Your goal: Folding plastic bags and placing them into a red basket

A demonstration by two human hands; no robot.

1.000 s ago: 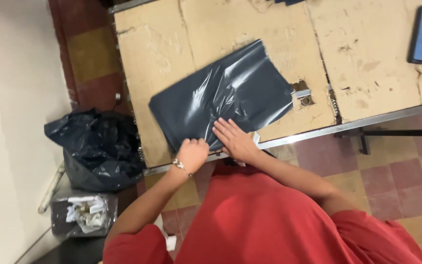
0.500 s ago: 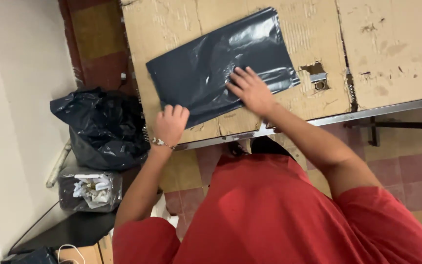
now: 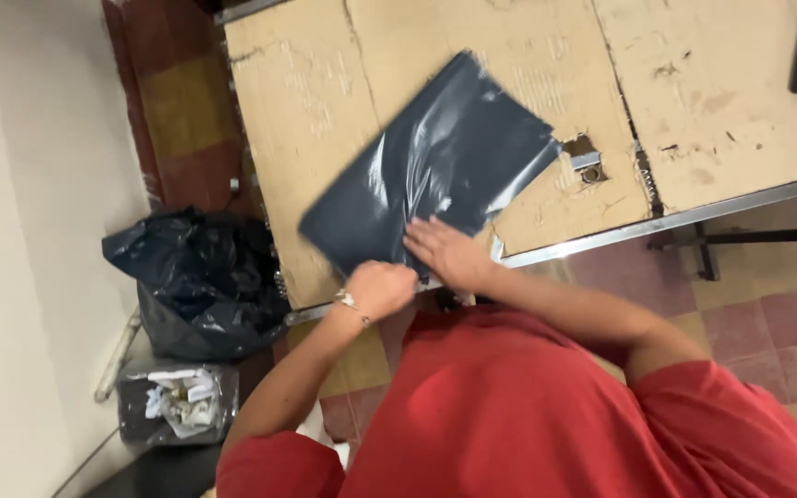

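- A flat dark plastic bag (image 3: pixel 435 180) lies slantwise on the cardboard-covered worktop (image 3: pixel 315 101), its near corner close to the worktop's metal edge.
- The right hand (image 3: pixel 445 254) rests palm down on that near corner, fingers spread and flat, pinning it.
- The left hand (image 3: pixel 380 288) is curled loosely at the bag's lower edge; whether it pinches the film I cannot tell.
- The bag looks thin, glossy and limp: light, likely slippery, prone to sliding on the cardboard and to creasing rather than breaking.
- A sensible hold would be at an edge or corner, pinched between thumb and fingers, with the other hand pressing flat.
- A black rubbish sack (image 3: pixel 200 277) sits on the floor beside the worktop.
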